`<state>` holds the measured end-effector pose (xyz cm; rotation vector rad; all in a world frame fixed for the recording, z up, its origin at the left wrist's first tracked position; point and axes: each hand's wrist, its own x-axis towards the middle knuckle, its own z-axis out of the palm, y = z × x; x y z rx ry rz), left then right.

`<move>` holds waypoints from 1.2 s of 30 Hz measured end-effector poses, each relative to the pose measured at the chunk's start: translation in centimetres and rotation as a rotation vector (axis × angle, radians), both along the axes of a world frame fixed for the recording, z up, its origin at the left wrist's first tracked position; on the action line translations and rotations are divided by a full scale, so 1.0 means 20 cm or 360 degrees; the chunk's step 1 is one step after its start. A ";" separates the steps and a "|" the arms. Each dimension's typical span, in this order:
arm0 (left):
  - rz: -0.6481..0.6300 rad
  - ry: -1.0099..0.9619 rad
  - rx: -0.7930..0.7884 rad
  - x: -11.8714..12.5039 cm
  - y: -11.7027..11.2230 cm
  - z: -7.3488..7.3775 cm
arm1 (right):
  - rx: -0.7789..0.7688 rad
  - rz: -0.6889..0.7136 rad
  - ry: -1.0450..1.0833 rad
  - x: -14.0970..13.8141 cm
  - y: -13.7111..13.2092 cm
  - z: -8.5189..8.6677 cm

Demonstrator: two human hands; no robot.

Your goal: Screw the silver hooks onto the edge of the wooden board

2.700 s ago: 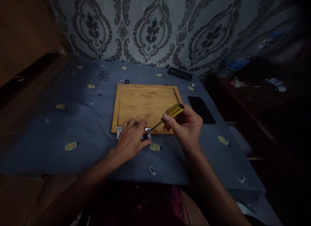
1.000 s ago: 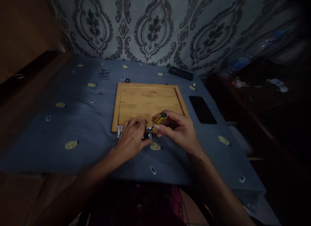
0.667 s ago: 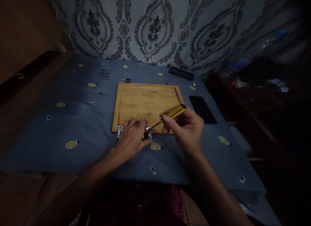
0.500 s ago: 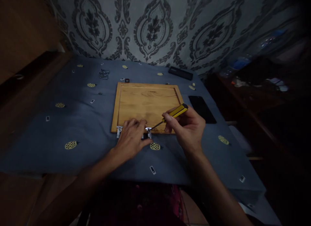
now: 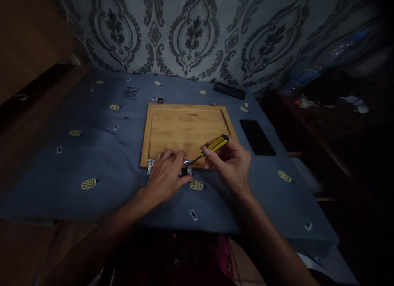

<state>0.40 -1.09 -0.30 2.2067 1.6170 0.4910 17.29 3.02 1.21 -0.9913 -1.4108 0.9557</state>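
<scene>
A framed wooden panel (image 5: pixel 186 128) lies flat on a blue patterned cloth (image 5: pixel 92 154). A metal hinge bracket (image 5: pixel 150 165) is fixed along its near edge. My left hand (image 5: pixel 166 175) rests on that bracket, fingers curled and pressing it down. My right hand (image 5: pixel 229 163) is closed on a yellow-and-black screwdriver (image 5: pixel 214 145). The screwdriver slants down to the left, and its tip meets the bracket's right end (image 5: pixel 188 162) beside my left fingers.
A dark phone (image 5: pixel 257 136) lies right of the panel, and a black bar-shaped object (image 5: pixel 229 90) sits by the wall. A small pile of metal hardware (image 5: pixel 131 92) is at the back left. Dark cluttered furniture (image 5: pixel 332 113) stands on the right.
My right hand has worked the screwdriver at the bracket, its handle swinging between low and raised. It now sits slightly lower and nearer the bracket than half a second ago. My left hand stayed put.
</scene>
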 end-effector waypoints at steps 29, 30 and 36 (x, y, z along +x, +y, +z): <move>-0.0014 0.0015 0.0028 0.00 0.00 -0.01 | -0.0117 0.0593 -0.0252 0.06 -0.03 0.11; -0.0016 0.0023 0.0029 0.00 0.00 -0.01 | -0.0128 0.0577 -0.0230 0.05 -0.03 0.11; -0.0043 0.0035 0.0039 0.00 0.01 -0.01 | -0.0154 0.0381 -0.0107 -0.03 -0.03 0.06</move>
